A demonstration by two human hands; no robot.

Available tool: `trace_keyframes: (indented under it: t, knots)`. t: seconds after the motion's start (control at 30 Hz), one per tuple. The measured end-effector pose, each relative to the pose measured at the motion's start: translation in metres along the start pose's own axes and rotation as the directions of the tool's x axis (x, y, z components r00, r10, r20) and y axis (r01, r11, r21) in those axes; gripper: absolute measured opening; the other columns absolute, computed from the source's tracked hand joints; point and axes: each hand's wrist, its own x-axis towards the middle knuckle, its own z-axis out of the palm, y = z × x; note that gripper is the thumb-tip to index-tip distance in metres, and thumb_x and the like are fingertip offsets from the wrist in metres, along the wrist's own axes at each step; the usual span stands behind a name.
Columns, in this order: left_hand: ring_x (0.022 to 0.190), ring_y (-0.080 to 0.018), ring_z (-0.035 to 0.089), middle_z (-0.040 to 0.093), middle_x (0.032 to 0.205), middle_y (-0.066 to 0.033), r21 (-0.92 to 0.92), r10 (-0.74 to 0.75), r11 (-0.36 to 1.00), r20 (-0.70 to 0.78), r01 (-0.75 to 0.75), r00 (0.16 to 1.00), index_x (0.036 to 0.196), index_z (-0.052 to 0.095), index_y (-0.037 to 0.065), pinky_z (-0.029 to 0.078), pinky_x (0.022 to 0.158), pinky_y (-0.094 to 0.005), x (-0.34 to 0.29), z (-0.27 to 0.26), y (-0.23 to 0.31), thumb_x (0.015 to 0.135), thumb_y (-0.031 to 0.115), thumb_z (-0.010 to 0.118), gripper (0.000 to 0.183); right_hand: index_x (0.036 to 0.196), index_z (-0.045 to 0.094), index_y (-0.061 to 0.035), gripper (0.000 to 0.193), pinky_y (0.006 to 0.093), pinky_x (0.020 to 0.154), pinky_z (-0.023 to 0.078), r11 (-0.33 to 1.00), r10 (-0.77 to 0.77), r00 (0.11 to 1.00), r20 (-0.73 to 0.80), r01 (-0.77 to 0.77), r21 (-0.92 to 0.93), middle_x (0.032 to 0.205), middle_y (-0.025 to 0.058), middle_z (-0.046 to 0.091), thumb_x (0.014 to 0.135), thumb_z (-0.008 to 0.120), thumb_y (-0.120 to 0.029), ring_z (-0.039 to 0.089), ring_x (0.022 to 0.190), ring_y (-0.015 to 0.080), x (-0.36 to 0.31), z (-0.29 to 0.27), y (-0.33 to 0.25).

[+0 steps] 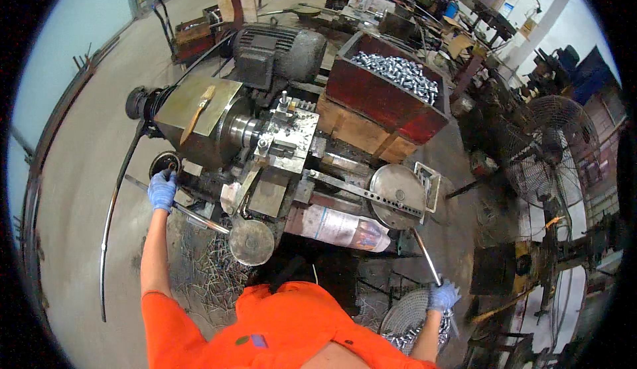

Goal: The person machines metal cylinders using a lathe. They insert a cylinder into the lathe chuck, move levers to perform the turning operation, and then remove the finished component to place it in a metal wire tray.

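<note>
Both my hands wear blue gloves. My left hand (pixel 162 191) is closed at the black round handwheel (pixel 165 163) on the left of a small lathe; its exact grip on the rim is partly hidden. Out to the right, my right hand (pixel 443 295) closes round the lower end of a slanting metal lever (pixel 426 256). Under that hand sits a round perforated basket (pixel 402 312) with shiny metal parts in it. The lathe's chuck (pixel 242 131) faces a steel tool block (pixel 289 139) in the middle.
A red bin (pixel 355 80) full of small metal parts stands behind the lathe, beside a motor (pixel 269 54). A brush (pixel 199 114) lies on the headstock cover. Metal shavings (pixel 215 263) litter the floor at lower left. A large fan (pixel 551 140) stands at right.
</note>
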Motion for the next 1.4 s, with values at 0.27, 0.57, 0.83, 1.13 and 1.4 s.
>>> trace_keyframes:
  t: [0.27, 0.57, 0.83, 1.13, 1.4]
  knots:
    - [0.079, -0.035, 0.06, 0.063, 0.082, -0.017, 0.102, 0.065, 0.993, -0.036, -0.061, 0.997, 0.09, 0.066, 0.01, 0.047, 0.069, -0.0442, -0.01, 0.019, 0.0, 0.081, 0.042, 0.056, 0.035, 0.114, 0.056, -0.0083, 0.06, 0.0488, 0.09, 0.038, 0.98, 0.15, 0.988, 0.045, -0.154, 0.127, 0.11, 0.0244, 0.056, 0.071, 0.062, -0.049, 0.049, 0.11, 0.0363, 0.181, -0.028, -0.071]
    - [0.074, -0.0335, 0.061, 0.064, 0.076, -0.0158, 0.043, 0.058, 0.997, -0.032, -0.057, 0.998, 0.086, 0.066, 0.007, 0.046, 0.066, -0.042, -0.031, 0.006, 0.028, 0.081, 0.039, 0.059, 0.033, 0.088, 0.067, 0.0, 0.018, 0.028, 0.067, 0.047, 0.267, -0.417, 0.909, -0.021, 0.145, 0.953, 0.078, 0.0057, 0.065, 0.076, 0.067, -0.014, 0.057, 0.072, 0.0118, 0.09, -0.12, -0.159]
    - [0.078, -0.0346, 0.06, 0.063, 0.079, -0.0167, 0.051, 0.107, 0.993, -0.065, -0.104, 0.992, 0.082, 0.065, 0.008, 0.046, 0.068, -0.044, -0.03, 0.015, 0.019, 0.08, 0.04, 0.057, 0.033, 0.072, 0.059, 0.0011, 0.034, 0.032, 0.052, 0.039, -0.095, -0.966, 0.177, -0.187, 0.429, 0.898, 0.063, 0.0124, 0.056, 0.081, 0.064, -0.031, 0.045, 0.054, 0.0147, -0.09, -0.229, -0.3]
    - [0.077, -0.0313, 0.061, 0.064, 0.08, -0.0125, 0.012, 0.077, 0.997, -0.03, -0.077, 0.997, 0.087, 0.067, 0.012, 0.047, 0.068, -0.0403, -0.037, -0.004, 0.034, 0.082, 0.036, 0.055, 0.027, 0.083, 0.063, -0.0005, 0.039, 0.0335, 0.065, 0.047, -0.15, -0.974, 0.093, -0.207, 0.422, 0.894, 0.07, 0.0138, 0.061, 0.076, 0.065, -0.039, 0.059, 0.069, 0.0229, -0.129, -0.237, -0.375]
    - [0.076, -0.0305, 0.062, 0.065, 0.081, -0.0124, -0.066, 0.086, 0.994, -0.081, -0.091, 0.993, 0.088, 0.067, 0.013, 0.047, 0.068, -0.0396, -0.039, 0.0, 0.029, 0.081, 0.036, 0.055, 0.027, 0.081, 0.065, 0.0005, 0.04, 0.0328, 0.064, 0.049, -0.016, -0.998, 0.057, -0.037, 0.328, 0.945, 0.074, 0.0146, 0.065, 0.077, 0.066, -0.039, 0.062, 0.067, 0.0224, -0.135, -0.229, -0.371]
